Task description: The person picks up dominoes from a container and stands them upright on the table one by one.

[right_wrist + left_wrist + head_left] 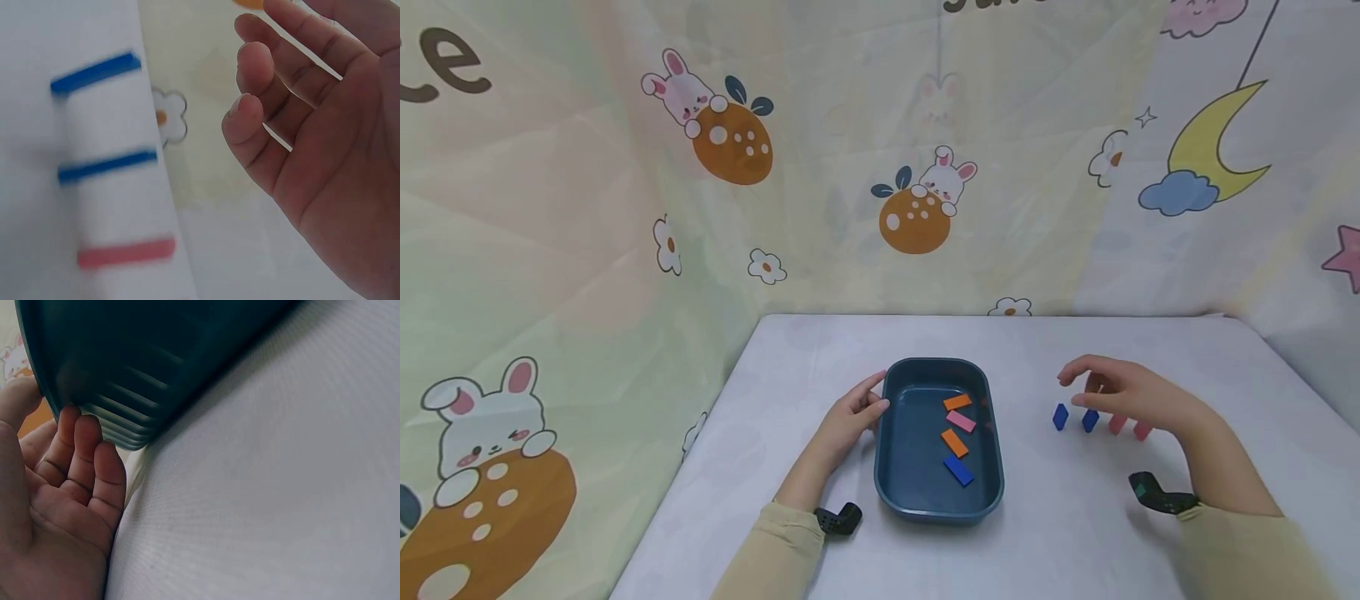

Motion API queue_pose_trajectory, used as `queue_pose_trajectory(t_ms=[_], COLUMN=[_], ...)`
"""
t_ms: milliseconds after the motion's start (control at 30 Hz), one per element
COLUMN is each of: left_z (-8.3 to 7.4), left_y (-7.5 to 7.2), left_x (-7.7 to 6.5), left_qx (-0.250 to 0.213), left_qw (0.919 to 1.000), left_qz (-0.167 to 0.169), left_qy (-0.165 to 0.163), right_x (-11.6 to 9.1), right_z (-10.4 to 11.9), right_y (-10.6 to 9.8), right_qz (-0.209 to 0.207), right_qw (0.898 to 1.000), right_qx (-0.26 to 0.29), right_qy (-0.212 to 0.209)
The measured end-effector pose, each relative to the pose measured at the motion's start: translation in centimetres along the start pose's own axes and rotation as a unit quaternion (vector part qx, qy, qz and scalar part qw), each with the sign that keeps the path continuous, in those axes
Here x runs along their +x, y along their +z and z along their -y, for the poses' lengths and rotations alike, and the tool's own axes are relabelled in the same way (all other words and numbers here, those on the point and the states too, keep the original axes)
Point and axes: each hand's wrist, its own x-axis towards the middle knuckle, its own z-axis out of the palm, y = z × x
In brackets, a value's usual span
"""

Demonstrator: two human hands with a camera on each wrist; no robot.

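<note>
Standing in a row in the head view, nearer the tabletop's [1037, 554] right edge than its left, are two blue blocks [1060, 417] and two pink blocks [1117, 424]; the right hand [1131, 392] hovers over them, fingers loosely bent and holding nothing. Left of the tabletop's middle sits the tray [910, 467], two orange blocks [955, 442], one pink block [961, 421] and one blue block [958, 471] lying inside. The left hand [842, 421] touches its left side. In the left wrist view, that hand's relaxed fingers [84, 447] rest against the tray's outer wall. The right wrist view shows parted fingers [256, 65] clear of three blurred blocks.
</note>
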Motion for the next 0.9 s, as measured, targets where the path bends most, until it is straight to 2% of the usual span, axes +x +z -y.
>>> queue_pose_trajectory(t_ms=[233,367,600,900], left_z=[0.0,0.1,0.2,0.0], left_y=[0.0,0.0,0.0,-0.1], left_x=[0.0,0.0,0.0,0.0], left_qx=[0.000,0.000,-0.003,-0.012], left_qw=[1.0000,1.0000,1.0000,0.9999], left_qz=[0.001,-0.001,0.001,0.006], left_qy=[-0.002,-0.001,-0.003,-0.002], right_x=[3.6,5.6,8.4,11.7], right_z=[3.9,5.7,8.5,10.8], right_y=[2.2,3.7,6.0,8.3], right_qz=[0.014,0.028,0.083,0.163], right_qw=[0.996,0.993,0.990,0.978], right_qx=[-0.039,-0.032,-0.010,-0.057], right_qy=[-0.083,-0.107,-0.112,-0.120])
